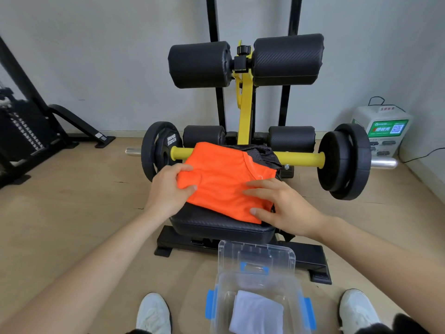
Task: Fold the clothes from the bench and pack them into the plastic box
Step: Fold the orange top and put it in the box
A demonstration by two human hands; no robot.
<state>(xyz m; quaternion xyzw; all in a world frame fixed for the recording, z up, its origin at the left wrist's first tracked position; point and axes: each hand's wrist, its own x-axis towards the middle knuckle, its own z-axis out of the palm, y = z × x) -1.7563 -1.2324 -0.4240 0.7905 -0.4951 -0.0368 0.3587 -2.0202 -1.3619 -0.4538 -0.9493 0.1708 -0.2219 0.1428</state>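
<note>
Folding is the business right now, and it's the orange garment [221,186] getting the treatment, lying at the centre of the frame on the black padded worktop [216,225], already gathered into a rough rectangle. Left hand [172,186] has the cloth's left edge, fingers [186,168] curled and clamped with the thumb on a fold of the fabric. Right hand [281,203] lies on the lower right part, fingers [250,190] straight and slightly apart, pressing the cloth down rather than pinching it. Peeking out from under the orange piece at its upper right is a black mesh garment [260,151], so there's more to fold after this one. Down at bottom centre the plastic box [220,285] stands open on the floor, its lid [255,255] upright at the far side, a white folded cloth [255,314] already inside. My read: one item packed, this one mid-fold. The next move calls for carrying that left edge across toward the right hand while the flat palm pins the cloth. Then comes a smoothing pass and a two-handed lift down into the box, taking care the black mesh doesn't drag along.
</note>
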